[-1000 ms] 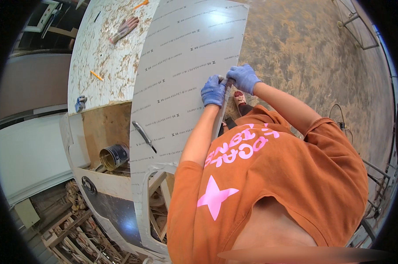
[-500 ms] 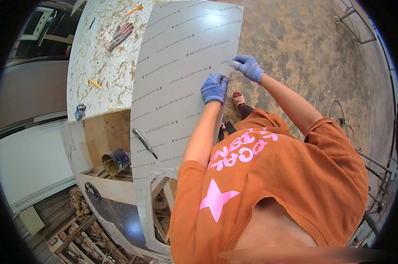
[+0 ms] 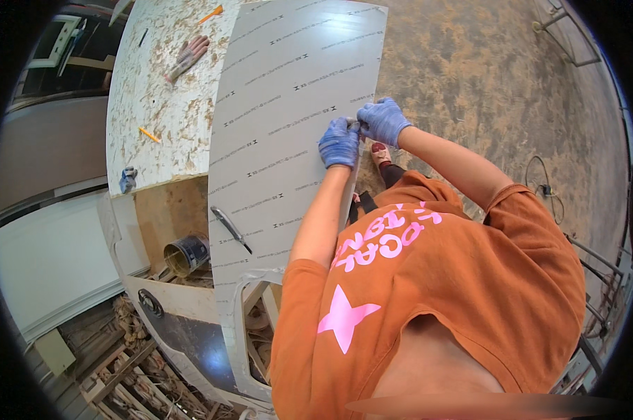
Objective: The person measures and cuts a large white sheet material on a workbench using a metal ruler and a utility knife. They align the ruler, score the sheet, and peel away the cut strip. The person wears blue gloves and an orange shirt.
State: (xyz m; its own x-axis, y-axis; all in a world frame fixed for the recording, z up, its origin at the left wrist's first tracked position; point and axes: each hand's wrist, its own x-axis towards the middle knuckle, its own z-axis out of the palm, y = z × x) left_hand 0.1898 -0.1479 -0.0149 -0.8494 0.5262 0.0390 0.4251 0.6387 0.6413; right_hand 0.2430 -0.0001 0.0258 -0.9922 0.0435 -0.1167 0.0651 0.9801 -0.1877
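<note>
A long grey panel [image 3: 288, 126] with rows of small dark print lies lengthwise before me. At its right edge, my left hand [image 3: 339, 143], in a blue work glove, is closed with curled fingers. My right hand [image 3: 384, 122], in a matching glove, meets it there, thumb and fingers drawn together beside the left fingertips. Whatever the two hands pinch at the edge is too small and covered to name. A utility knife [image 3: 231, 229] with a grey handle rests on the panel, left of my left forearm.
Beneath the panel, a white worktop [image 3: 169, 112] with brown smears carries a soiled glove [image 3: 189, 57], a yellow pencil-like stick [image 3: 149, 134] and a bunched blue glove [image 3: 127, 180]. A metal can [image 3: 185, 255] lies in an opening below. A cable [image 3: 544, 187] lies on the floor at right.
My right hand has moved left and slightly down along the panel's edge until it meets my left hand. The left hand has hardly shifted.
</note>
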